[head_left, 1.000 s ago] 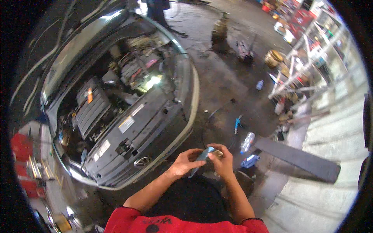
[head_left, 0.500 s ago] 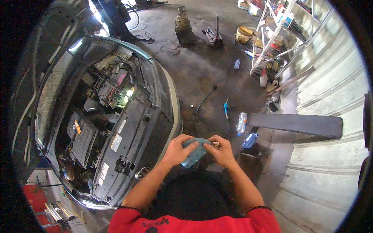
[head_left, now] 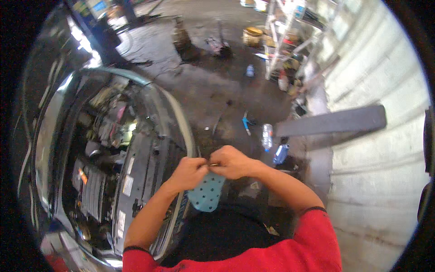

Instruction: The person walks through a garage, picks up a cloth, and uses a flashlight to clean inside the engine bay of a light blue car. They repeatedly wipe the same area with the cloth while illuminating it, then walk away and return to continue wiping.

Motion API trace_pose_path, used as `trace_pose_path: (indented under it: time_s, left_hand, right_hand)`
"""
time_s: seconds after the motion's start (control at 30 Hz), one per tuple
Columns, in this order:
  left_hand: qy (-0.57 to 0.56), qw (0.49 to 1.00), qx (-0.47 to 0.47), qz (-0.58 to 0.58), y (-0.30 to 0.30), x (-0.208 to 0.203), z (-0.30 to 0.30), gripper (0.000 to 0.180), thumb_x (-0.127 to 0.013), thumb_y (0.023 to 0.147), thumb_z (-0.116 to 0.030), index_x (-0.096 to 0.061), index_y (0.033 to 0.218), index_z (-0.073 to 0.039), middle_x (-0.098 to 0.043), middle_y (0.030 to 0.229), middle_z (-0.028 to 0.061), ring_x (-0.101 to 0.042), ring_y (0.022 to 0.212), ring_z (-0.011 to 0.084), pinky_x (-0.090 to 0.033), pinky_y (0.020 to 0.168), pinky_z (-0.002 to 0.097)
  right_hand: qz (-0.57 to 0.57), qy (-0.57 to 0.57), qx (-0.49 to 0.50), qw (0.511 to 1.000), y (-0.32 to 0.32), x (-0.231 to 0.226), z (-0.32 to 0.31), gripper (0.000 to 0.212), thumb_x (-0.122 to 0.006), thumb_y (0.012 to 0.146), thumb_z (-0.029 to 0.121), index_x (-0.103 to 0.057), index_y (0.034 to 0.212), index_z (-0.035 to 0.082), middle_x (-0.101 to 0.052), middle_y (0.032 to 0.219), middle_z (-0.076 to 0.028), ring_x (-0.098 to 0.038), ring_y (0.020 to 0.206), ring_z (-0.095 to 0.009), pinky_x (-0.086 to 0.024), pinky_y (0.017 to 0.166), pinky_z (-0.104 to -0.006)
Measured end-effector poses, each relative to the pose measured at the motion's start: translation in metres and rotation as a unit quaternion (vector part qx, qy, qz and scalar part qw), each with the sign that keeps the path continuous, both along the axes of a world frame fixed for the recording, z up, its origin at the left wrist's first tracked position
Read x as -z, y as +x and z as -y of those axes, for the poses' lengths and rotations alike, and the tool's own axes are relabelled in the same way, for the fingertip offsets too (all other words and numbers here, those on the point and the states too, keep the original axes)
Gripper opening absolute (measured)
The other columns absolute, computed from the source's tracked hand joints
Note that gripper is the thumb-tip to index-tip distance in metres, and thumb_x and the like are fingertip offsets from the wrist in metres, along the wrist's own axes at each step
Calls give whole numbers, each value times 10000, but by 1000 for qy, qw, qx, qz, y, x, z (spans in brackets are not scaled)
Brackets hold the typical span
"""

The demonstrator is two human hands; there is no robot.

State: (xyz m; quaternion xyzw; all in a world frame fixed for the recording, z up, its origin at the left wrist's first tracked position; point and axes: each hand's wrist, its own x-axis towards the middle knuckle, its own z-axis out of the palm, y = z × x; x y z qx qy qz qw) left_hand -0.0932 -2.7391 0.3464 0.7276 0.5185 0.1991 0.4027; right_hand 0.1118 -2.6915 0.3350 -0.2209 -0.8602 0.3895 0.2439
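Note:
A light blue sheet (head_left: 207, 194) dotted with rows of dark holes, perhaps a sanding sheet, hangs below my two hands in front of my body. My left hand (head_left: 189, 173) is closed on its upper edge, thumb and fingers pinched together. Beside it, almost touching, my right hand (head_left: 230, 162) is closed at the sheet's upper corner. A small pale bit shows between the fingertips; I cannot make out what it is.
On the left stands a car (head_left: 181, 122) with its engine bay exposed. A long dark board (head_left: 335, 122) reaches from the pale wall. On the floor are a clear bottle (head_left: 267, 136), a blue bottle (head_left: 281, 154) and a blue air gun (head_left: 246, 123). A white ladder (head_left: 278, 41) stands farther back.
My hands have moved left and closer together, and the sheet now hangs down below them instead of lying curved between them. The view has shifted, with some motion blur.

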Motion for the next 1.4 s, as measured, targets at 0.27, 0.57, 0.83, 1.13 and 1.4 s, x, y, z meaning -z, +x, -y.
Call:
trace_pose_path:
  time_s: [0.27,0.57,0.83,1.13,1.4]
  left_hand:
    - [-200,958,-153,135,6,10,1,280,-541,869,-202,-672,842,44,-652,774,38,-577,746,112,-449,699,276]
    - [-76,995,-23,55,22,32,-11,288,-579,931,-229,-657,871,42,-608,709,86,-571,704,146,-468,668,323]
    - [-61,970,-195,135,50,58,-24,290,-616,947,-237,-671,855,33,-611,674,34,-538,646,104,-435,606,305]
    - [24,917,-399,14,42,87,-47,341,-597,920,-297,-704,887,25,-695,828,212,-680,812,369,-509,756,432]
    - [-46,895,-442,42,43,138,-55,365,-570,944,-319,-701,980,20,-701,924,228,-672,881,388,-494,801,455]
  right_hand:
    - [-14,141,74,987,-1,24,23,151,-681,744,220,-635,759,77,-632,795,-110,-639,742,-343,-510,615,-471]
    - [-36,-211,123,969,31,41,12,274,-740,777,215,-585,647,30,-587,616,-159,-567,570,-370,-438,543,-439]
    - [-61,-47,246,966,38,38,20,156,-730,788,151,-679,794,3,-675,757,-161,-630,641,-365,-497,589,-391]
    - [-70,18,349,934,53,54,19,285,-749,792,215,-624,666,-8,-544,596,-211,-534,494,-318,-412,500,-393]
    - [-111,-225,444,860,73,91,63,225,-757,810,234,-711,781,15,-610,594,-107,-507,514,-122,-406,496,-316]
